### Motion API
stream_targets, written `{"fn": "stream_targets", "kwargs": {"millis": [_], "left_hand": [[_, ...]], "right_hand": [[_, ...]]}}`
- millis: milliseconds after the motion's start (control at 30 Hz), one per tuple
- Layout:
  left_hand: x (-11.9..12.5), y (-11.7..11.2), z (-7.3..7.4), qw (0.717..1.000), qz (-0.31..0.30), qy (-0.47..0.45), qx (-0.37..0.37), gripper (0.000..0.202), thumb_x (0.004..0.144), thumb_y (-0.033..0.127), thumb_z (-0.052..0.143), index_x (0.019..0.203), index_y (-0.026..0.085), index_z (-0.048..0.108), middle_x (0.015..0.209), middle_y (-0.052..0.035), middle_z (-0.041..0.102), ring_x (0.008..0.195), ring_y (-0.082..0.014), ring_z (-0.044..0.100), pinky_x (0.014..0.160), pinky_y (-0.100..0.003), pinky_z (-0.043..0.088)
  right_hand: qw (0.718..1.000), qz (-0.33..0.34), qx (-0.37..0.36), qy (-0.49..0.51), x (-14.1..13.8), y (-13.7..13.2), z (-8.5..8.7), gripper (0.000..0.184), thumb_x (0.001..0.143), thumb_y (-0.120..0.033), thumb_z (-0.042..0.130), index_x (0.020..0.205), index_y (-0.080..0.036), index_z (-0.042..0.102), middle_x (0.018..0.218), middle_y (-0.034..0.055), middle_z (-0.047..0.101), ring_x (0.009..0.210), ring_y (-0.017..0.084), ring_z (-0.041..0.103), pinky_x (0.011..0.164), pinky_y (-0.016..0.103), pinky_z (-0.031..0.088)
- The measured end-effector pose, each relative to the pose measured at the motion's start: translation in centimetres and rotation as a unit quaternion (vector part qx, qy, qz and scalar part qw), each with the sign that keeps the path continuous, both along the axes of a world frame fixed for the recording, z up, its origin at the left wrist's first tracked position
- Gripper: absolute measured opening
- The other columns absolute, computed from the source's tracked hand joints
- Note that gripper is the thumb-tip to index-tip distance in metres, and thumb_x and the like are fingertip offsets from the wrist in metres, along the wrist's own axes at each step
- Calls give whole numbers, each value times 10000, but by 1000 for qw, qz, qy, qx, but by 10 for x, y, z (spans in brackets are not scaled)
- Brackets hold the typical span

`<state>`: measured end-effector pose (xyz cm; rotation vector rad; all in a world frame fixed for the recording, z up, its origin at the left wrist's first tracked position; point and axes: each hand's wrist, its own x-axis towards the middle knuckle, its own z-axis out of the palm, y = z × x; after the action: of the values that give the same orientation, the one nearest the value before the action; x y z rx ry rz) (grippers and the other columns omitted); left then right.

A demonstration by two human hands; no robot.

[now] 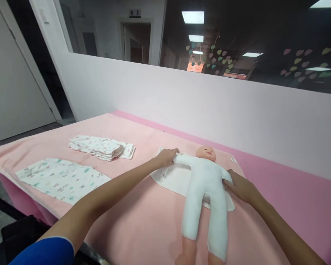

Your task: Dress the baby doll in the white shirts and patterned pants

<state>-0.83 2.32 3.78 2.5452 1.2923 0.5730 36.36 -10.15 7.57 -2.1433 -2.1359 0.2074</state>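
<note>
A baby doll (206, 187) in a white body suit lies on its back on a small white patterned garment (171, 178), spread on the pink padded table (143, 221). My left hand (167, 157) is closed around the doll's outstretched arm, at its end. My right hand (241, 187) rests on the doll's other side, fingers wrapped against the arm and torso.
A folded pile of patterned baby clothes (102, 147) lies at the back left of the table. A flat printed cloth (62, 179) is spread near the left front edge. A white half wall with a dark window (237, 103) runs behind the table. A door stands at far left.
</note>
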Motion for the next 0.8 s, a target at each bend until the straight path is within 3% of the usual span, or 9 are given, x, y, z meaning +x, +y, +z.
{"fn": "stream_targets", "kwargs": {"millis": [100,200,300,400,500,633,800], "left_hand": [[-11,3,-5,995,38,-86,-15,475,805,238,709,1250,271,545,1087,-46,746,1004,-271,700,849,-336,497],[-11,4,-13,963,109,-241,-55,428,813,308,725,1204,282,553,972,9,736,880,-209,700,763,-288,499],[-1,3,-25,928,182,-318,-74,256,892,338,641,1127,265,568,965,1,733,883,-199,690,774,-296,500],[7,1,-35,942,200,-264,-52,144,896,326,625,1006,241,588,1031,-40,735,1001,-253,659,893,-372,479],[9,0,-42,967,174,-184,-28,208,860,351,668,1015,226,608,1110,-71,710,1124,-297,597,1013,-439,415],[10,-2,-48,982,146,-117,-18,420,820,522,712,1104,227,622,1183,-108,670,1182,-345,543,1048,-482,374],[13,-1,-52,991,106,-86,-3,167,934,374,546,874,220,575,992,-84,679,1104,-311,576,1002,-481,370]], "right_hand": [[998,-9,-33,-51,0,5,10,337,943,-538,497,966,-220,606,1078,128,709,940,298,678,729,375,470],[985,-64,-39,-155,-23,11,31,275,897,-459,572,912,-193,643,1036,164,694,932,335,681,706,400,483],[990,-30,35,-132,-67,24,47,326,948,-410,504,1125,-190,666,1189,179,688,1049,341,675,794,434,522],[988,140,40,-45,-114,50,45,578,947,-443,540,1486,-234,516,1516,137,551,1358,346,529,1042,458,475],[964,263,-35,24,-143,83,28,660,954,-457,575,1571,-258,451,1554,98,538,1383,331,517,1132,445,415],[952,290,-73,69,-150,114,5,594,1014,-471,514,1581,-307,448,1532,57,571,1333,315,569,1076,415,458],[965,254,-40,57,-146,116,-10,665,1051,-596,410,1657,-369,258,1598,54,496,1381,323,534,1105,447,415]]}}
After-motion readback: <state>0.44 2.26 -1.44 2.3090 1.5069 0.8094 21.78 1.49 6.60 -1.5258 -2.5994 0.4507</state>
